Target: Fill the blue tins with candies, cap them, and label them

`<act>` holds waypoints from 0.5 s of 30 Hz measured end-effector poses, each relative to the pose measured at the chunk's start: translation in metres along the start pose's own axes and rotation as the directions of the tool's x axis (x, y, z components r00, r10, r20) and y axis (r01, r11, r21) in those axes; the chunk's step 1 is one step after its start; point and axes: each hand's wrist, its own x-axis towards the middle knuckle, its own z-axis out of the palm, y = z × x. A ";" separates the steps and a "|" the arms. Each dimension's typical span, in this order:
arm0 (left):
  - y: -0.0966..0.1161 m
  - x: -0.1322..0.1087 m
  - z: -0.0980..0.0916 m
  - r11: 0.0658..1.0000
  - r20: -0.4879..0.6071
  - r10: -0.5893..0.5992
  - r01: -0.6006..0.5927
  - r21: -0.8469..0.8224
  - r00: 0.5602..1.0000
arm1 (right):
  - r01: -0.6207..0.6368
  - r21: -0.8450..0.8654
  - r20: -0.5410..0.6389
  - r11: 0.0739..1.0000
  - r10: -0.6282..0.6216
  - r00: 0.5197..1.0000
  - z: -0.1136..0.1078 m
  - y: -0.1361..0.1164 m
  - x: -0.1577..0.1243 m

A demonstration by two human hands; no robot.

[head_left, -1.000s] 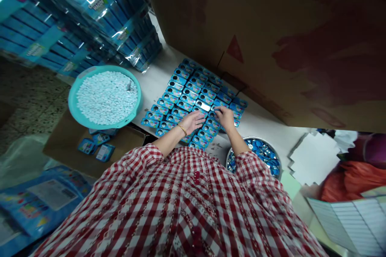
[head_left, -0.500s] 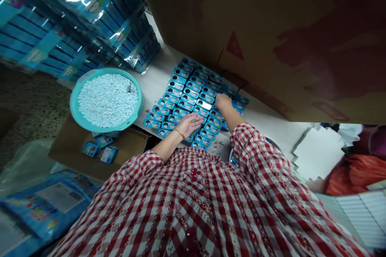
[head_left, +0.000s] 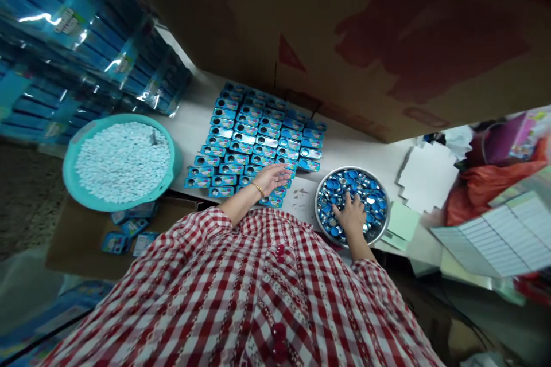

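Rows of small blue tins [head_left: 243, 139] with a round dark hole in many of their tops stand packed together on the white table. Resting over the near right rows is my left hand [head_left: 271, 179], its fingers stretched out and nothing visible in them. A gold bracelet circles that wrist. My right hand [head_left: 352, 217] reaches into a round metal bowl [head_left: 317, 206] full of shiny blue and silver caps [head_left: 374, 206]. Its fingers are spread and touch the caps; the fingertips are partly lost among them. A few tins at the right have a blue disc in the hole.
At the left sits a turquoise basin [head_left: 175, 155] of white pellets with a scoop in it. Below it is an open carton [head_left: 73, 241] with blue packs. A big cardboard box [head_left: 241, 23] walls the back; wrapped packs [head_left: 107, 40] are stacked far left. Papers [head_left: 430, 175] lie right.
My right hand has moved from the far right tins down and right into the bowl of caps, and its fingers have spread. My left hand stays over the tins. The view has shifted right.
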 end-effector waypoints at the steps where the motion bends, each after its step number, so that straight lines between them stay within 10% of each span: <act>1: -0.005 -0.001 0.003 1.000 0.009 -0.011 0.010 0.011 1.000 | 0.010 -0.002 -0.025 1.000 -0.010 1.000 0.007 0.000 -0.001; 8: -0.033 -0.007 0.018 0.993 0.027 -0.086 0.083 0.085 0.996 | 0.005 0.316 -0.105 0.949 0.030 0.994 0.030 0.035 0.014; 12: -0.046 -0.004 0.031 0.987 0.064 -0.132 0.124 0.106 0.989 | -0.217 0.697 -0.044 0.683 0.344 0.938 0.020 0.045 0.012; 15: -0.062 0.002 0.046 0.973 0.140 -0.225 0.216 0.077 0.964 | -0.184 0.835 -0.002 0.519 0.338 0.941 -0.002 0.020 0.005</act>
